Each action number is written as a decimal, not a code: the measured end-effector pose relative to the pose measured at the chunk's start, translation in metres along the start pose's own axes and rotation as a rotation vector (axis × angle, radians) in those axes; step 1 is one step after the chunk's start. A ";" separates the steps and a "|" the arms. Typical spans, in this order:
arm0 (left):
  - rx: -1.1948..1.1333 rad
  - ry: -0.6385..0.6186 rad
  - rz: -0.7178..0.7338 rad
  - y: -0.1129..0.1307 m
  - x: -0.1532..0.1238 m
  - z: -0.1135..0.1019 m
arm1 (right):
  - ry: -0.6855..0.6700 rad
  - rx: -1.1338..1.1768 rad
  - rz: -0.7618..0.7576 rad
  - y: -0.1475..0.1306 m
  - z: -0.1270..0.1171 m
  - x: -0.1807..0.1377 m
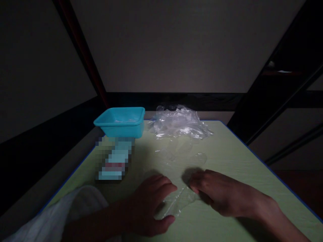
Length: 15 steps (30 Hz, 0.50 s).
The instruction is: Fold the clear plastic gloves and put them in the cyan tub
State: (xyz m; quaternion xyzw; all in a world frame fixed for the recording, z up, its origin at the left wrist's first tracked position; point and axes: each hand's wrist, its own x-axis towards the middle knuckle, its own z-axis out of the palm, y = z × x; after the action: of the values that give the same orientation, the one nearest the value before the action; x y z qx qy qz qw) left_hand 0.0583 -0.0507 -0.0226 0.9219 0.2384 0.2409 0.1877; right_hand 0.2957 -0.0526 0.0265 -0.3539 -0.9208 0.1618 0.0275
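Observation:
A thin clear plastic glove [178, 201] lies on the table between my hands, with finger-like shapes spread out beyond them. My left hand [153, 205] rests at its left side, thumb and fingers apart, the plastic showing in the gap. My right hand [214, 191] is curled down at the glove's right edge, fingertips pinched together on the film; the fingertips are partly hidden. Farther back sits a crumpled heap of clear plastic gloves [179, 122], shiny and loosely piled.
On the back left of the pale green table [227, 151] stands a blue plastic basket [121, 129]. In front of it lies a phone-like flat object [116, 161], blurred out. A blue edging runs round the tabletop, and a wall [171, 47] rises behind.

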 end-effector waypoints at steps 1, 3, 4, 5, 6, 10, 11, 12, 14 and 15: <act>-0.008 0.008 -0.017 0.002 -0.001 0.001 | 0.009 -0.016 -0.002 0.000 0.000 0.000; -0.026 -0.009 -0.051 0.004 -0.003 0.002 | 0.039 -0.038 -0.016 0.001 0.000 -0.001; -0.036 -0.025 -0.071 0.006 -0.004 0.002 | 0.057 -0.047 -0.022 0.001 0.000 -0.001; -0.047 -0.042 -0.092 0.007 -0.005 0.003 | 0.072 -0.057 -0.025 0.002 -0.001 -0.001; -0.054 -0.054 -0.118 0.009 -0.006 0.003 | 0.084 -0.067 -0.021 0.004 -0.002 0.000; -0.035 -0.110 -0.197 0.017 -0.008 0.004 | 0.113 -0.083 0.031 0.011 -0.006 0.005; -0.026 -0.116 -0.200 0.019 -0.009 0.004 | 0.125 -0.073 0.037 0.013 -0.007 0.007; -0.018 -0.115 -0.196 0.020 -0.009 0.005 | 0.141 -0.060 0.035 0.015 -0.007 0.008; -0.006 -0.104 -0.178 0.021 -0.010 0.006 | 0.173 -0.038 0.021 0.017 -0.006 0.011; 0.000 -0.100 -0.169 0.021 -0.010 0.007 | 0.187 -0.030 0.012 0.018 -0.006 0.013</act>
State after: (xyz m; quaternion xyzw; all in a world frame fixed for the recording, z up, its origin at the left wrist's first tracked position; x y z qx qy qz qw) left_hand 0.0620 -0.0747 -0.0223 0.9093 0.3058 0.1780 0.2190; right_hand 0.2992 -0.0298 0.0255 -0.3734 -0.9144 0.1142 0.1072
